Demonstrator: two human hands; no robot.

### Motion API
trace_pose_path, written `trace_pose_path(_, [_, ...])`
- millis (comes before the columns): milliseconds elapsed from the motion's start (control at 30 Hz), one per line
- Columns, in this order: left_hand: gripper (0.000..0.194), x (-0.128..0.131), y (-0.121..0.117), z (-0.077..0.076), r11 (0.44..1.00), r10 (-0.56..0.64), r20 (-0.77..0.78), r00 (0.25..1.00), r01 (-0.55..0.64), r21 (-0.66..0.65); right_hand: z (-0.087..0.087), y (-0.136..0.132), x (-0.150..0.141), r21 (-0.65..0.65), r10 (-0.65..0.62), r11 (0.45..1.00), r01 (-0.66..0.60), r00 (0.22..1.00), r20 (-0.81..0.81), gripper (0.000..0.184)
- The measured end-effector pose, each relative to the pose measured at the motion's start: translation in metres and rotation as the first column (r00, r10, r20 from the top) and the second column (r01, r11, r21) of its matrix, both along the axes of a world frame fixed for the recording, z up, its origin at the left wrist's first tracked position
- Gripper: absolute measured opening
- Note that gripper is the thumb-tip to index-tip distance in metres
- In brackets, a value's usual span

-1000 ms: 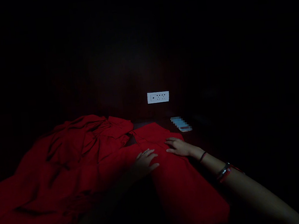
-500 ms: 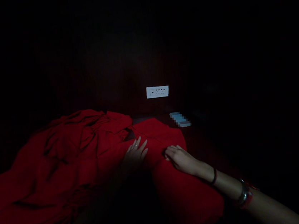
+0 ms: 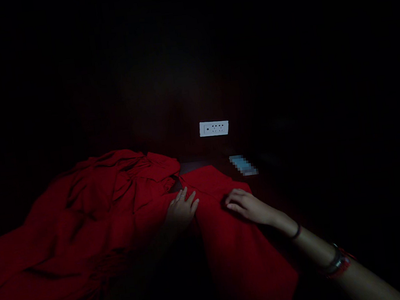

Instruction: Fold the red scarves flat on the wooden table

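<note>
A red cloth garment (image 3: pixel 102 214) is spread over a dark surface, gathered and creased on the left. Its smoother part, which looks like a wide sleeve (image 3: pixel 241 256), lies on the right. My left hand (image 3: pixel 182 210), with a ring on one finger, rests flat on the cloth with its fingers spread. Over the sleeve part is my right hand (image 3: pixel 248 207), its fingers loosely bent with a gap between them and no cloth visibly pinched. Whether its fingertips touch the fabric is hard to tell in the dimness.
A white wall socket (image 3: pixel 214 128) is set in the dark wall behind the garment. A phone-like flat object (image 3: pixel 243 165), blurred out by blocks, lies beyond my right hand. Deep darkness hides the surroundings.
My right hand has loosened from its closed grip on the sleeve fabric and shifted slightly right. My left hand stays on the cloth. The whole view has shifted a little.
</note>
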State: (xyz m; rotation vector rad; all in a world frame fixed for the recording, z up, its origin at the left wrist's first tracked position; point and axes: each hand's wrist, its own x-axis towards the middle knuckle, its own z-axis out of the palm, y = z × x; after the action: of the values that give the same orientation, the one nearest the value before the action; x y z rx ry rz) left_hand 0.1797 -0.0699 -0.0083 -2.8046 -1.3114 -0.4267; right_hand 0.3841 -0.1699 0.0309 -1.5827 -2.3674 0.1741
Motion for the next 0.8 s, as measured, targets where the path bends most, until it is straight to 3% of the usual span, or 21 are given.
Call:
trace_pose_path(100, [0.048,0.001,0.003,-0.009,1.0,-0.021,-0.027,0.999,0.021,-0.001,-0.013,0.019,0.012,-0.04,-0.203,0.977,0.208,0.975,0.092,0.054])
trace_pose_path(200, [0.058,0.002,0.013,-0.015,0.991,-0.05,-0.099,0.994,0.036,-0.131,-0.026,0.036,0.022,-0.217,-0.235,0.937,0.272,0.955,0.183,0.059])
trace_pose_path(300, [0.068,0.005,0.024,-0.011,0.967,-0.071,-0.163,0.984,0.028,-0.253,-0.03,0.05,0.028,-0.285,-0.222,0.917,0.28,0.95,0.219,0.061])
trace_pose_path(467, [0.074,0.014,0.018,0.009,0.951,0.017,-0.239,0.971,-0.09,-0.296,-0.01,0.064,0.036,-0.375,-0.201,0.879,0.295,0.942,0.269,0.067])
trace_pose_path(567, [0.069,0.019,0.014,0.024,0.953,-0.002,-0.277,0.961,-0.081,-0.29,0.008,0.067,0.04,-0.448,-0.092,0.874,0.19,0.968,0.233,0.071])
trace_pose_path(633, [0.061,0.025,0.02,0.032,0.967,0.053,-0.248,0.967,-0.112,-0.228,0.014,0.073,0.041,-0.371,-0.054,0.922,0.11,0.986,0.156,0.065])
trace_pose_path(700, [0.056,0.034,0.032,0.034,0.979,0.122,-0.169,0.978,-0.147,-0.144,0.012,0.08,0.038,-0.227,-0.105,0.965,0.13,0.988,0.118,0.064])
trace_pose_path(800, [0.059,0.045,0.057,0.027,0.971,0.109,-0.154,0.982,-0.138,-0.195,-0.005,0.087,0.029,-0.202,-0.201,0.952,0.231,0.966,0.161,0.069])
